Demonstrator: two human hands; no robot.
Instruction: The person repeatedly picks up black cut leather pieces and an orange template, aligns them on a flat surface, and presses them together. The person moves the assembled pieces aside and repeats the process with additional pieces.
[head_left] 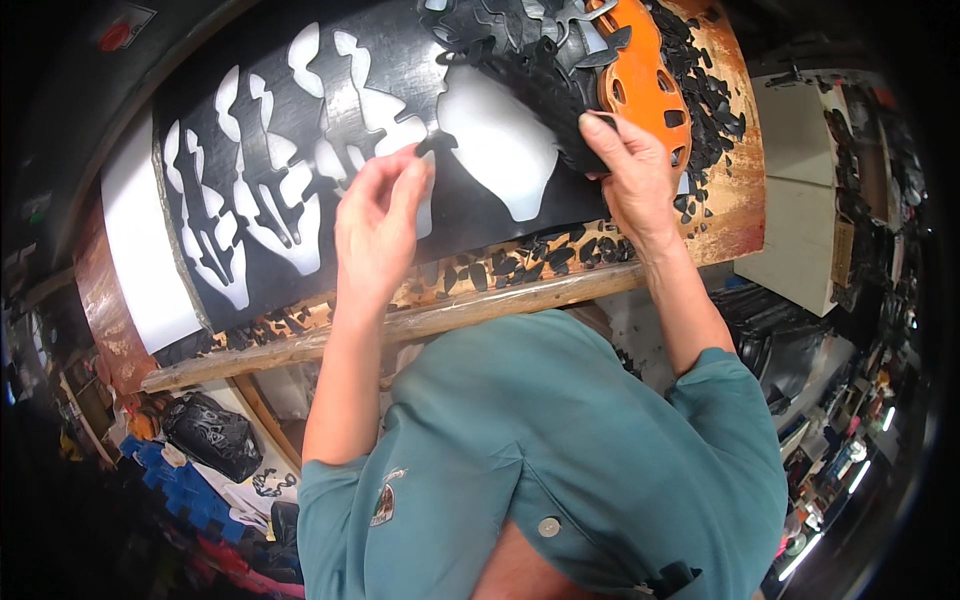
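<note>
A large black sheet [390, 60] with several shaped holes cut through it lies on a white surface on the wooden workbench [420, 322]. My left hand [378, 225] pinches the sheet's thin strip between two holes near the middle. My right hand [632, 168] grips a stack of black cut-out pieces [535, 85] at the sheet's right end. An orange perforated tray [640, 80] lies just behind that hand, with more black cut-outs piled around it.
Small black scraps [520, 262] litter the bench's front edge and right side. White boards [795, 180] stand to the right. A black bag [212, 435] and blue foam pieces [180, 480] lie on the floor at lower left.
</note>
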